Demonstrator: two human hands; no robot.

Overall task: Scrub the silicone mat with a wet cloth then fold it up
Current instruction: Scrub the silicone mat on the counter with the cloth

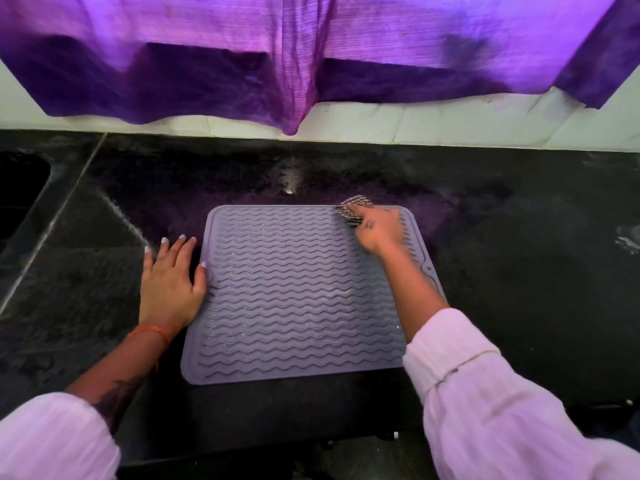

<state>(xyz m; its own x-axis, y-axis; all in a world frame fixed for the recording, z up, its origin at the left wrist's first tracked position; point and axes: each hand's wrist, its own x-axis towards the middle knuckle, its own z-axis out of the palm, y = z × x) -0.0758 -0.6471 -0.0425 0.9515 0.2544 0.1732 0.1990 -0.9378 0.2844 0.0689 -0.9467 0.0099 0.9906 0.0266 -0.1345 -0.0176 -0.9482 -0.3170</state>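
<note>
A grey silicone mat with wavy ridges lies flat on the dark stone counter, wet in patches. My right hand is at the mat's far right corner, closed on a black-and-white checked cloth pressed against the mat. My left hand lies flat with fingers spread on the counter at the mat's left edge, its thumb resting on the mat's rim.
The black counter looks wet around the mat. A dark sink opening sits at the far left. A purple curtain hangs over the white tiled wall behind. The counter's front edge runs just below the mat.
</note>
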